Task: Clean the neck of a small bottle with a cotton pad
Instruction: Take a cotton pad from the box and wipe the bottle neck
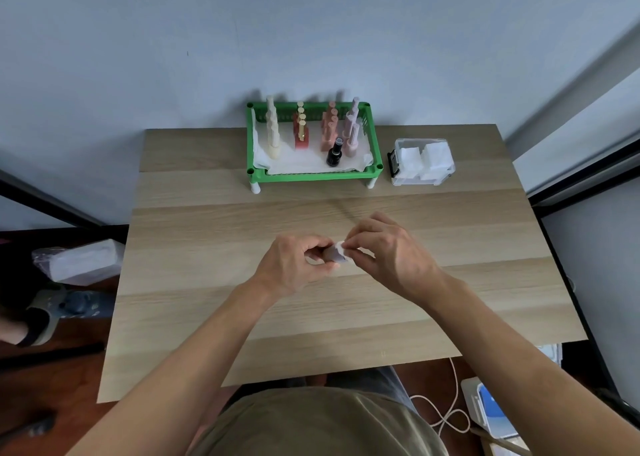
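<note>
Over the middle of the wooden table [207, 317], my left hand [294, 268] grips a small pale lilac bottle [335, 253], tilted toward the right. My right hand [388, 251] pinches a white cotton pad [340, 246] against the bottle's upper end. Fingers hide most of the bottle and its neck. Whether a cap is on the bottle cannot be told.
A green basket [313, 175] on short legs at the back holds several nail polish bottles in rows, among them a black one [334, 153]. To its right stands a clear plastic box of white cotton pads [423, 162]. A wall rises right behind the table.
</note>
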Tool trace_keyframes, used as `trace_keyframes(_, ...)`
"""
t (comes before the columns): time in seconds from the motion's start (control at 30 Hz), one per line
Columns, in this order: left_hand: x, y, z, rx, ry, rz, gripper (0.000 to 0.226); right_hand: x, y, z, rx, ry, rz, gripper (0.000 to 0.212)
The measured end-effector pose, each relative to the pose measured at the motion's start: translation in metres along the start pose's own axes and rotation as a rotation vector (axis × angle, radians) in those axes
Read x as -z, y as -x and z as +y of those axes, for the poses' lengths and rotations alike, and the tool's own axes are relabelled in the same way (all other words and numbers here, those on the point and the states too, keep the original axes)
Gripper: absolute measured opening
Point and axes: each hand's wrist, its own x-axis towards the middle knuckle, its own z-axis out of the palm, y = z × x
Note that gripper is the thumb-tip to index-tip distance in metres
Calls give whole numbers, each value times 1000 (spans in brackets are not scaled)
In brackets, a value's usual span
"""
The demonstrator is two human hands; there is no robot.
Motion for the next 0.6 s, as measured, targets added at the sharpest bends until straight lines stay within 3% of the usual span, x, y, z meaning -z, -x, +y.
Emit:
trace_keyframes(0.4,1,1,-4,-54,-51,99,28,-13,-14,-7,-283,-18,32,19)
trace_keyframes(0.6,1,2,-8,-101,-115,93,29,-17,-25,-1,-471,-63,-56,26)
